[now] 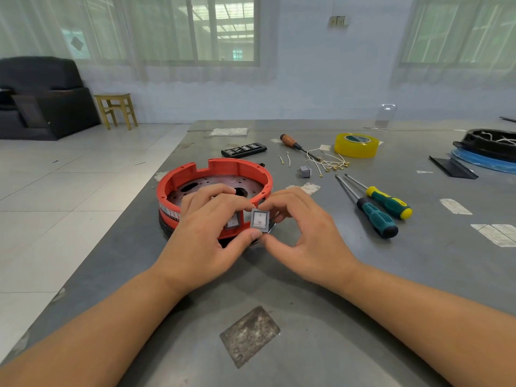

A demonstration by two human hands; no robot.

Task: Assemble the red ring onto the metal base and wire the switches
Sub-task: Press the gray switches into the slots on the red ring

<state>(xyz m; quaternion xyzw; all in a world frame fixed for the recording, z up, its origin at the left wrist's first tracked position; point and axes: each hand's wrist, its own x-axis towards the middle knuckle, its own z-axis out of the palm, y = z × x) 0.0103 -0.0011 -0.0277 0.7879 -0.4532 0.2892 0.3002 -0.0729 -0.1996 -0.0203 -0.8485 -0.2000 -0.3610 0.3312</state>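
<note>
Together at the near wall of the red ring (234, 167), both hands are curled round a grey rocker switch (260, 219), which is pinched between the thumb and fingers of the left hand (208, 238) and the right hand (304, 236). "I" and "O" are marked on its rocker. A second switch (233, 221) is seated in the ring behind the left fingers; beyond them, the perforated metal base (212, 185) is seen inside the ring on the counter (321, 317).
</note>
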